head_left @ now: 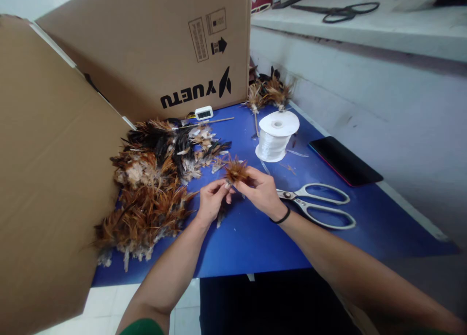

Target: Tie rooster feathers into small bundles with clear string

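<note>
Between my two hands, above the blue table [255, 247], is a small brown feather bunch [235, 170]. My right hand [260, 189] grips it from the right, thumb and fingers closed around its side. My left hand [214, 198] pinches at the base of the same bunch, with the thumb pressed to the fingers. A large pile of brown and black feathers [149, 203] lies left of my hands. Scissors with pale handles [324, 206] rest beside my right wrist, their blades partly hidden behind it. A spool of white ribbon [275, 135] stands beyond my right hand.
Cardboard boxes [146, 48] wall off the left and back. A black phone [345, 160] lies at the right, near the wall. A small white digital display [204, 113], a thin stick [215, 121] and feather dusters [272, 92] sit farther back. Dark scissors [339, 11] lie on the ledge.
</note>
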Demonstrator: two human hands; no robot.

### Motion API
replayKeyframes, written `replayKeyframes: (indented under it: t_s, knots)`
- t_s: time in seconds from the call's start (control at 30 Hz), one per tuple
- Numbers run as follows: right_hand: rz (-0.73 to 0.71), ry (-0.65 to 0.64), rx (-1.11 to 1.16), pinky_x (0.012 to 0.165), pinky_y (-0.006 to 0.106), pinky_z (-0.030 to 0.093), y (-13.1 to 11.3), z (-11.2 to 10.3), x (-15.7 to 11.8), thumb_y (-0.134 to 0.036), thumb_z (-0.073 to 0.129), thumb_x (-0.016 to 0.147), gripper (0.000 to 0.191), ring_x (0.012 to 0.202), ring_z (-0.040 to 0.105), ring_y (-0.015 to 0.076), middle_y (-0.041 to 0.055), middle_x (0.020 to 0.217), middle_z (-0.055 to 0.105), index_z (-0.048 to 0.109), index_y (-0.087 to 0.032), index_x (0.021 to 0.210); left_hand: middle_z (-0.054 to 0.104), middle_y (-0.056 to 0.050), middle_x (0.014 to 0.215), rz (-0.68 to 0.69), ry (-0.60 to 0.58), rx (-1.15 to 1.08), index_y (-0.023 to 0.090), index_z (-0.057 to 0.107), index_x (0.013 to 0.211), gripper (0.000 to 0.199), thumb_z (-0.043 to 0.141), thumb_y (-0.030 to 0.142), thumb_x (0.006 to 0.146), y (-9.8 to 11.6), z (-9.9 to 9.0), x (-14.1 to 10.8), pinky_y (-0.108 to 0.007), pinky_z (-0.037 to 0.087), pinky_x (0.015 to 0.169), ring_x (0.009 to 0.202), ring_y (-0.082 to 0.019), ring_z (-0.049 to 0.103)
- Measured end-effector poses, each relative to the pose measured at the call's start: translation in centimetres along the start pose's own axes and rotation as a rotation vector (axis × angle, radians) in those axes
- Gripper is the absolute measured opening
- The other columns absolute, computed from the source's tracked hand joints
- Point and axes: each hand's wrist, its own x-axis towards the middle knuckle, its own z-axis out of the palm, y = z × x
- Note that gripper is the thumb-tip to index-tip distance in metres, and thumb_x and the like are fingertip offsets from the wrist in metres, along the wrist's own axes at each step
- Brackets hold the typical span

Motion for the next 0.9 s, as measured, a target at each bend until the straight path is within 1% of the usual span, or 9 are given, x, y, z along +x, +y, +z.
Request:
replayKeyframes:
  t_s: [0.1,0.23,0.4,0.5,0.67,0.7,0.77,0.83,0.9]
  knots:
    - [-0.001,-0.023,-0.021,0.062,0.028,0.045,-0.1,0.0,-0.1,-0.024,0.063,0.077,0.006,0.067,0.053,0.0134,0.0024,0.079,0.061,0.064,-0.018,0.075,0.057,0.002,0.052,0.002,0.004,-0.02,0.015,0.067,0.069,0.027,0.067,0.041,0.077,-0.2,0.0,0.0,-0.022,0.041,0.054,0.044,-0.007,0.047]
    - [0.034,-0.043,0.012,0.065,0.029,0.047,0.3,0.0,-0.2,-0.03,0.064,0.078,0.011,0.068,0.055,0.0137,0.0036,0.084,0.062,0.063,-0.019,0.081,0.059,0.002,0.053,-0.009,0.012,-0.045,0.015,0.067,0.069,0.027,0.068,0.041,0.076,-0.4,0.0,0.0,-0.022,0.04,0.051,0.043,-0.006,0.047]
    - [0.05,-0.037,-0.014,0.059,0.028,0.045,0.7,0.1,-0.2,-0.035,0.067,0.076,0.017,0.063,0.052,0.0126,0.0019,0.076,0.06,0.061,-0.019,0.076,0.062,0.001,0.059,-0.024,0.003,-0.077,0.014,0.067,0.071,0.024,0.068,0.037,0.077,-0.4,-0.1,0.0,-0.021,0.039,0.049,0.043,-0.005,0.047]
    - [0.049,-0.019,-0.039,0.056,0.026,0.043,0.7,0.2,-0.1,-0.034,0.067,0.076,0.018,0.061,0.051,0.012,0.0011,0.071,0.058,0.06,-0.018,0.072,0.063,0.001,0.062,-0.036,0.032,-0.083,0.014,0.068,0.074,0.024,0.069,0.037,0.076,-0.4,0.0,0.0,-0.021,0.039,0.047,0.042,-0.005,0.048]
    - [0.028,-0.036,-0.093,0.058,0.026,0.043,0.3,-0.1,0.1,-0.026,0.063,0.078,0.008,0.061,0.053,0.0116,0.0015,0.073,0.06,0.064,-0.018,0.08,0.063,0.001,0.06,-0.045,0.124,-0.156,0.013,0.065,0.071,0.023,0.071,0.035,0.074,-0.1,0.0,0.4,-0.019,0.038,0.045,0.041,-0.004,0.047]
    - [-0.001,-0.073,-0.126,0.058,0.026,0.043,0.3,-0.2,0.1,-0.024,0.062,0.079,0.007,0.061,0.053,0.0113,0.0013,0.073,0.06,0.065,-0.018,0.081,0.062,0.001,0.06,-0.046,0.154,-0.183,0.013,0.065,0.072,0.023,0.072,0.035,0.073,0.1,-0.1,0.5,-0.018,0.038,0.044,0.041,-0.004,0.046]
    - [-0.113,-0.218,-0.2,0.061,0.026,0.044,0.2,-0.4,0.0,-0.019,0.059,0.08,0.008,0.062,0.053,0.0114,0.0013,0.075,0.061,0.067,-0.019,0.082,0.062,0.002,0.06,-0.049,0.205,-0.239,0.013,0.065,0.074,0.023,0.074,0.034,0.07,0.3,-0.3,0.7,-0.017,0.037,0.043,0.041,-0.003,0.046]
    - [-0.266,-0.406,-0.285,0.07,0.029,0.045,0.3,-0.5,-0.1,-0.015,0.057,0.081,0.012,0.071,0.056,0.0132,0.0027,0.08,0.063,0.068,-0.019,0.084,0.062,0.002,0.061,-0.049,0.233,-0.288,0.013,0.064,0.075,0.024,0.074,0.034,0.07,0.5,-0.5,0.8,-0.017,0.037,0.043,0.042,-0.003,0.046]
    - [-0.357,-0.533,-0.387,0.079,0.032,0.045,0.3,-0.2,-0.5,-0.014,0.057,0.082,0.014,0.081,0.057,0.0157,0.0046,0.087,0.065,0.068,-0.019,0.089,0.062,0.002,0.061,-0.047,0.247,-0.32,0.014,0.064,0.075,0.023,0.074,0.034,0.07,0.6,-0.8,0.9,-0.016,0.037,0.043,0.043,-0.003,0.047]
